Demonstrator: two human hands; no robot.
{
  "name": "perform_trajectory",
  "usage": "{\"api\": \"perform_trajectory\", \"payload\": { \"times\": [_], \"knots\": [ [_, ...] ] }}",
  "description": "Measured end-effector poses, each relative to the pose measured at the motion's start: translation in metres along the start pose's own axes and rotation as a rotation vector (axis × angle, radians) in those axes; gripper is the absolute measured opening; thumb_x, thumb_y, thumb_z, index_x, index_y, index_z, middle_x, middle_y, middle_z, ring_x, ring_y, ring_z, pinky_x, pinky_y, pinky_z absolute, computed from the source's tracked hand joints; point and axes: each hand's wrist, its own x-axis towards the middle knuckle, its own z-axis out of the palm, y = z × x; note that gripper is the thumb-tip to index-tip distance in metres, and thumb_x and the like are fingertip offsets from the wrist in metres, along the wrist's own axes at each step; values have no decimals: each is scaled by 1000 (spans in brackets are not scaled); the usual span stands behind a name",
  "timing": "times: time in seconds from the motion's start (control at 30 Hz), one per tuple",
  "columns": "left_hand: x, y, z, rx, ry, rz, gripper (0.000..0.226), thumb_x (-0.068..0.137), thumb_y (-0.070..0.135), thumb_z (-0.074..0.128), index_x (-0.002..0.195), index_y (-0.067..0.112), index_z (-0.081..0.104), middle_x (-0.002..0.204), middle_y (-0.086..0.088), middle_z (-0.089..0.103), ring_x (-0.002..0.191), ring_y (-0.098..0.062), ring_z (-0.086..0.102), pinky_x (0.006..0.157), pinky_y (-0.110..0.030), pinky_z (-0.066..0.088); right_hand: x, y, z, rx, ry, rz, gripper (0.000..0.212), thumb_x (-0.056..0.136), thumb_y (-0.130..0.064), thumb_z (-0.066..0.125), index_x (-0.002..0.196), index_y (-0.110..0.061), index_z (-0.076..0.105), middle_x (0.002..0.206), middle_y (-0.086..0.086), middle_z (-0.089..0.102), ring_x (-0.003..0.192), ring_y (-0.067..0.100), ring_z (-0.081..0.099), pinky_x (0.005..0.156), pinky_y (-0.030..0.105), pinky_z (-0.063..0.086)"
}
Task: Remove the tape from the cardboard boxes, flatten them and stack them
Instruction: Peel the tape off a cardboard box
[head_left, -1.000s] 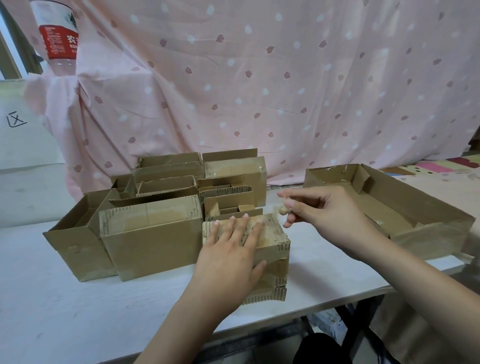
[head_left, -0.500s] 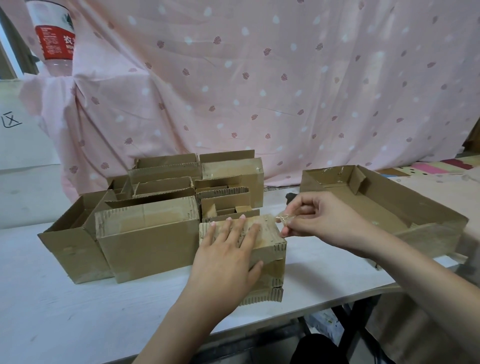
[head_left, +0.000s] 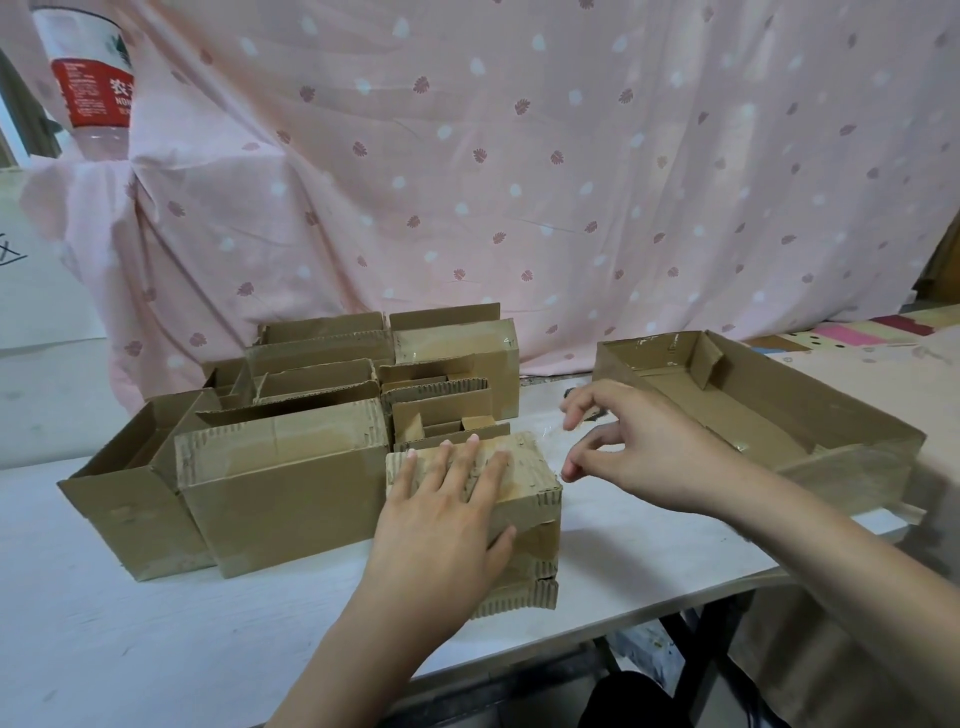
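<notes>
White table (head_left: 156, 639): 1 tray (head_left: 857, 447), 2 hands, left hand (head_left: 441, 519) pressing small box (head_left: 530, 483).

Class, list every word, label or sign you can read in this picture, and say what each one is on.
"农": white character on the red label of the clear plastic bottle, top left.
Small white print below it: too blurred to read.
Black hand-drawn mark on the white sheet, far left: cut off, unreadable.
Cardboard boxes: no print visible.

Left hand (head_left: 447, 512) presses flat on small box (head_left: 524, 512); right hand (head_left: 639, 447) hovers beside.
</notes>
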Motion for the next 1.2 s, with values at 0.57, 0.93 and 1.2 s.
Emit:
{"api": "perform_trajectory", "payload": {
  "times": [0.57, 0.93, 1.2],
  "knots": [
    [-1, 0, 0, 15, 3, 1, 69, 100, 60, 17, 156, 32, -11, 166, 2, -9, 153, -21, -7, 123, -47, -2, 10, 18, 2, -221, 94, -50, 14, 104, -29, 47, 95, -27, 57, 95, -12, 73, 94, 1, 65, 77, 22, 52],
    [-1, 1, -2, 5, -9, -4, 70, 100, 59, 22, 156, 32, -10, 166, 2, -9, 153, -20, -7, 123, -48, -3, 8, 13, -1, -140, 81, -59, 13, 94, -26, 68, 81, -27, 71, 82, -13, 64, 73, 4, 62, 64, 11, 42],
    [-1, 2, -4, 17, -10, -3, 70, 101, 58, 22, 157, 31, -9, 166, 2, -9, 153, -20, -6, 123, -48, -2, 4, 4, 2, 76, 27, -112, 39, 99, -8, 53, 118, -39, 66, 90, -1, 63, 79, 8, 71, 60, 27, 48]
  ]
}}
